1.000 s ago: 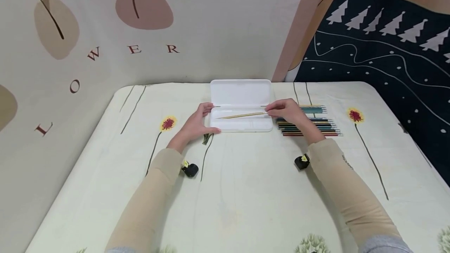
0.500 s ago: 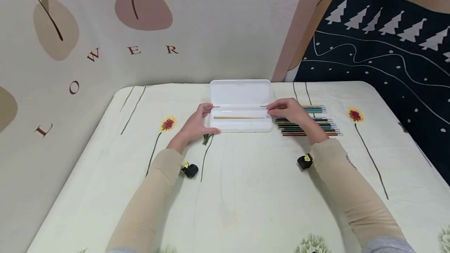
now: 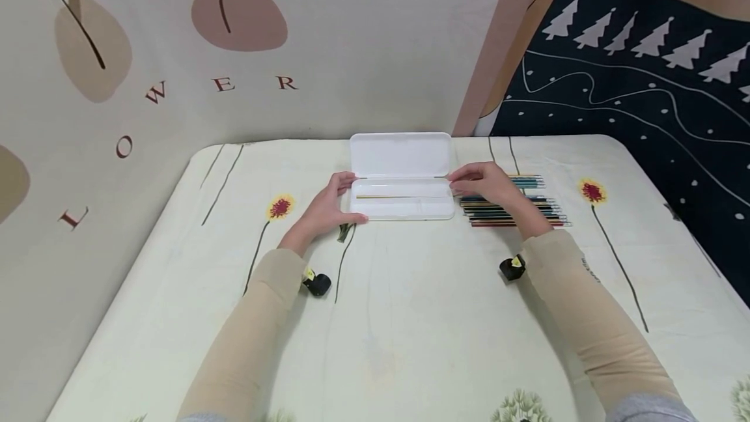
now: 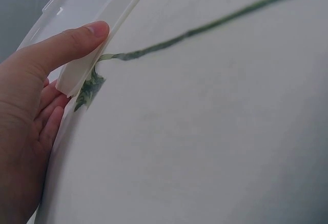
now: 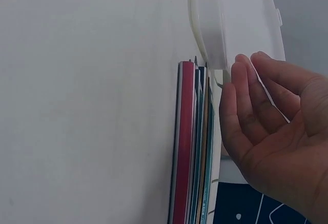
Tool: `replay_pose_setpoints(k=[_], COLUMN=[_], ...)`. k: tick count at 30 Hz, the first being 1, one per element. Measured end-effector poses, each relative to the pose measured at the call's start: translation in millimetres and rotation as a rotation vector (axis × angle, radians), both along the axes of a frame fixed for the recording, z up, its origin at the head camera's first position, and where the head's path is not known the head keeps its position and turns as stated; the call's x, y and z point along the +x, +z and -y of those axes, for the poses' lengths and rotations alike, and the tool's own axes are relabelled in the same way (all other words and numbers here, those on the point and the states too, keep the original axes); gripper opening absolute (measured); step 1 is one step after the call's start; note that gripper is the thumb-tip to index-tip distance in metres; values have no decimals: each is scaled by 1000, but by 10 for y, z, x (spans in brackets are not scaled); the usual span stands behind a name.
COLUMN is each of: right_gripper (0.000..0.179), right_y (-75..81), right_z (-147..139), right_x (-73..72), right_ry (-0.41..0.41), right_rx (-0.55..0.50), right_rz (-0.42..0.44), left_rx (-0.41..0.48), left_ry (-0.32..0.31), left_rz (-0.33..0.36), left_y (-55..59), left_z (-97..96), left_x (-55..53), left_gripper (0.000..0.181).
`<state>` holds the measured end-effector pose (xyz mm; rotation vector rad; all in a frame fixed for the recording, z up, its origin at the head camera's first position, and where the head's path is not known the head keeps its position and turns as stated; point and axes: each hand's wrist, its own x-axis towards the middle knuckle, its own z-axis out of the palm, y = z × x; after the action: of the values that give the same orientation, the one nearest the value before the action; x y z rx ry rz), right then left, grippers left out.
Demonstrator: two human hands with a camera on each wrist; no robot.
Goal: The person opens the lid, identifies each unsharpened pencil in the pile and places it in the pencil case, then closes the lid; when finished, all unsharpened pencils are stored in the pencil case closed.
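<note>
Pinching glossy white case (image 3: 404, 209), lid (image 3: 401, 155) raised: left grip (image 3: 325, 206). Right grip (image 3: 487, 183) loosely curved, empty. Yellow stick (image 3: 375, 196) inside case.

My head camera looks forward and down from up high. It is farthest away, so I get both arms (image 3: 249, 337), most of the table (image 3: 404, 318) and the wall (image 3: 375, 70) behind. My left wrist camera sits close to the left hand (image 3: 322, 213). Its picture is turned sideways, with the near part of the table on the right. It shares the left end of the box (image 3: 401, 210) and the green stem (image 4: 189, 33) with the head view. My right wrist camera is close and sideways too. It shares the right hand (image 3: 489, 185), the pencils (image 3: 517, 212), the box's right end and some dark cloth (image 3: 644, 96) with the head view.
</note>
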<state>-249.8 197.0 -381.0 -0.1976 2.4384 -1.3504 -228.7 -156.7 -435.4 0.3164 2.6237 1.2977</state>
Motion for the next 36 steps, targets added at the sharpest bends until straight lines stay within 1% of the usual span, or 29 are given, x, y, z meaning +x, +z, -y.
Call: replay_pose_setpoints(k=[6, 14, 19, 22, 24, 26, 29, 33, 36], right_gripper=[37, 34, 36, 37, 38, 38, 38, 40, 44], right_y=[15, 16, 44, 42, 27, 14, 5, 10, 18], right_z=[-28, -99, -162, -219, -273, -341, -456, -609, -709], right_x=[-26, -64, -73, -56, -23, 19, 70, 97, 115], right_ry=[-12, -28, -38, -49, -47, -52, -68, -102, -130], right_rx=[17, 39, 39, 47, 59, 73, 81, 69, 25], right_rz=[-23, -51, -64, -71, -71, -66, -68, -70, -52], left_rx=[-19, -8, -14, 15, 18, 8, -7, -5, -14], left_ry=[2, 10, 15, 17, 5, -12, -22, -5, -3], left_rz=[-13, -7, -22, -32, -21, -8, -9, -29, -22], left_y=[3, 52, 67, 58, 31, -8, -34, -7, 4], left_z=[11, 19, 18, 18, 15, 9, -6, -20, -14], left_x=[-20, -14, -35, -23, 0, 18, 40, 42, 30], left_gripper=[100, 100, 98, 98, 98, 99, 99, 98, 98])
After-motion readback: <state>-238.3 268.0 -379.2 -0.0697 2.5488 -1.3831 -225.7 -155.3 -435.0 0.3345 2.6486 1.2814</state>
